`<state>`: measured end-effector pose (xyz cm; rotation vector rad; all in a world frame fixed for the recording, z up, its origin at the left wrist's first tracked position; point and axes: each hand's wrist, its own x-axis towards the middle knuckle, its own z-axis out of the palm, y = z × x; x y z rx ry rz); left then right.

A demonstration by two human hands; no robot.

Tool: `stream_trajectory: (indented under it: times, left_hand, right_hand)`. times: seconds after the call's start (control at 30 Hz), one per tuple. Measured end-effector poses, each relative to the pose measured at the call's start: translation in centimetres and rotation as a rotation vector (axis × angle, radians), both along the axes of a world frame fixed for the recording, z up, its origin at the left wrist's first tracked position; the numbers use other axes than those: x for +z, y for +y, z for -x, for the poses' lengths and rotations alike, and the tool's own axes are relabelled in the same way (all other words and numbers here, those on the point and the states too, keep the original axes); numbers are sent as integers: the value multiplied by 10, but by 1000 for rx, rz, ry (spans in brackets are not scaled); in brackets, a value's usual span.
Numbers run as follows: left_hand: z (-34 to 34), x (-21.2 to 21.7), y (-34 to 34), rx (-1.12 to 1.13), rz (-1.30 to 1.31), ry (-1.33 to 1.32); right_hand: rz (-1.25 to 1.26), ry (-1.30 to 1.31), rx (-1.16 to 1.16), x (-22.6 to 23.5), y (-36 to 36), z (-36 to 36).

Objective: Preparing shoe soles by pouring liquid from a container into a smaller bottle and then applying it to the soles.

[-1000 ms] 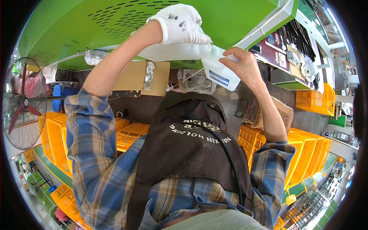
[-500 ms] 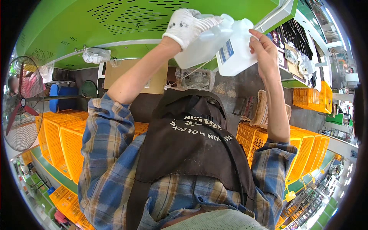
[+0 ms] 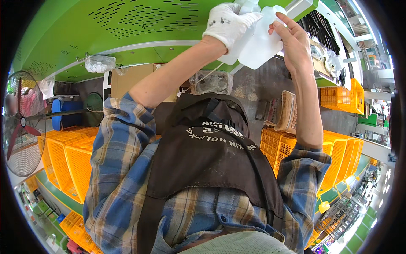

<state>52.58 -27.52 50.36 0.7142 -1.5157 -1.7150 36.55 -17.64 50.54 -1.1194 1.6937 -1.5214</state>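
Green panel (image 3: 97, 38), one, arching over the whole top of the view, slotted with dark vents. Orange crates, two stacks: one at my left (image 3: 69, 163), one at my right (image 3: 338, 154); a further orange basket (image 3: 342, 95) sits on a shelf far right. One fan (image 3: 21, 129) at the left edge. One cardboard box (image 3: 129, 80) under the panel, one clear bag (image 3: 99, 64) hanging beside it.

One white jug (image 3: 262, 40), raised high at the top of the view, in front of the panel, tilted. Its top runs out of frame.

Two hands on it. Left hand (image 3: 230, 23), in a white glove, grip closed round the jug's upper left side. Right hand (image 3: 294, 42), bare, fingers wrapped over the jug's right flank, thumb side toward me, grip closed on it.

Against half a second ago: the jug sits higher and further right in the view, more of it cut off by the rim. The blue label that faced me then no longer shows. Both arms are stretched further up.
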Motion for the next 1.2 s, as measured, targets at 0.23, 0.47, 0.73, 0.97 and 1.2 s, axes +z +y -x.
stream_trajectory:
  times: [0.23,0.47,0.73,0.97,1.2]
  left_hand:
    - [9,-12,15,189,412,70]
    - [8,9,27,57,155,176]
    - [17,12,34,-101,47,282]
    - [7,41,41,-38,173,135]
    - [22,41,42,-2,320,100]
  right_hand:
    - [38,-66,-6,7,12,-7]
    - [59,-105,-71,28,22,-20]
    - [86,-72,-151,44,35,-26]
    - [98,-33,-156,56,36,-21]
    - [124,36,-156,54,42,5]
